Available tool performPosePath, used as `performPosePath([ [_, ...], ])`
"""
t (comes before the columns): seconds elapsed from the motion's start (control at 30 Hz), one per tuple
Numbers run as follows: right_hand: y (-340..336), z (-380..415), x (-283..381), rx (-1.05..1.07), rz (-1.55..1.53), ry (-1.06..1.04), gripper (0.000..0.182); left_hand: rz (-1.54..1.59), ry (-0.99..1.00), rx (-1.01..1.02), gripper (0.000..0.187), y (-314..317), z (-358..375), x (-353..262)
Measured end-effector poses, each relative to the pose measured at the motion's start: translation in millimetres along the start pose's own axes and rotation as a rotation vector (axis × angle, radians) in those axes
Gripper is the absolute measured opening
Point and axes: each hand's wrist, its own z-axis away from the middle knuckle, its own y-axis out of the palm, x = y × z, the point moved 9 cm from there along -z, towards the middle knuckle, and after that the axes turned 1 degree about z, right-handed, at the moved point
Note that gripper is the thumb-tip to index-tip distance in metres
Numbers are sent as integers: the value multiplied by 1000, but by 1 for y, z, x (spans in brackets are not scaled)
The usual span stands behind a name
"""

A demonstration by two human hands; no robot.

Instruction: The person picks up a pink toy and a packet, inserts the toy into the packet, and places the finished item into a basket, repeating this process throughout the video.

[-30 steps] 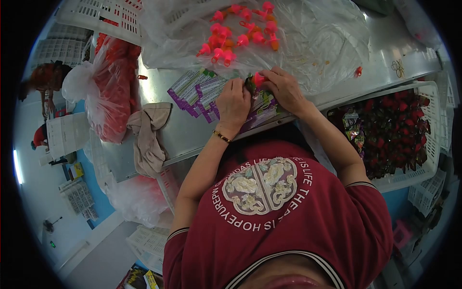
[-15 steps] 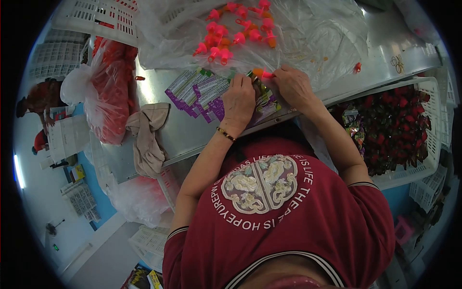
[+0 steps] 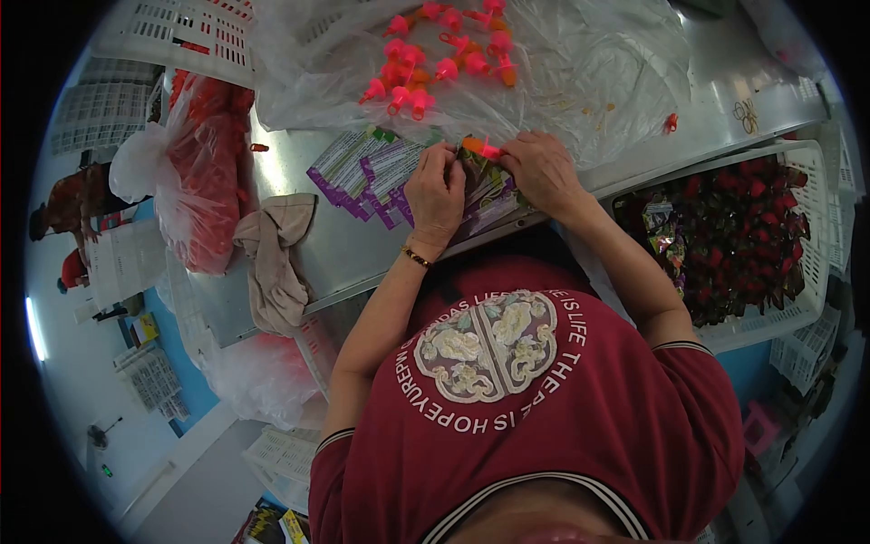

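Note:
My left hand (image 3: 437, 201) is closed with a pinch on the upper left edge of a purple-and-green printed packet (image 3: 489, 186) at the table's front edge. In the fingertips of my right hand (image 3: 546, 172) is a small pink-and-orange plastic piece (image 3: 480, 148), right at the packet's top edge between the two hands. To the left, several more printed packets (image 3: 353, 163) lie fanned out flat. Beyond my hands, a loose group of similar pink and orange plastic pieces (image 3: 408, 56) rests on a clear plastic sheet (image 3: 598, 63).
At my right stands a white crate (image 3: 818, 227) of dark packets with red parts. A beige cloth (image 3: 275, 258) hangs over the table's left edge, near a bag of red pieces (image 3: 201, 199). Rubber bands (image 3: 745, 116) lie on the metal table (image 3: 716, 86). Another person (image 3: 80, 195) is far left.
The pink-and-orange piece has shifted slightly left and down to the packet's top edge, with my right hand. My left hand has moved slightly left, still pinching the packet.

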Motion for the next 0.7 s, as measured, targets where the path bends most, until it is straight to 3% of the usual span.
performPosePath([
  [0.3, -1, -8, 11, 239, 203, -147, 12, -23, 163, -43, 10, -8, 1, -20],
  [0.43, -9, -15, 18, 251, 236, -201, 13, -23, 243, -41, 8, -11, 3, -27],
  [0.7, 4, -12, 27, 361, 196, -298, 14, 10, 233, 25, 9, -10, 0, -26],
])
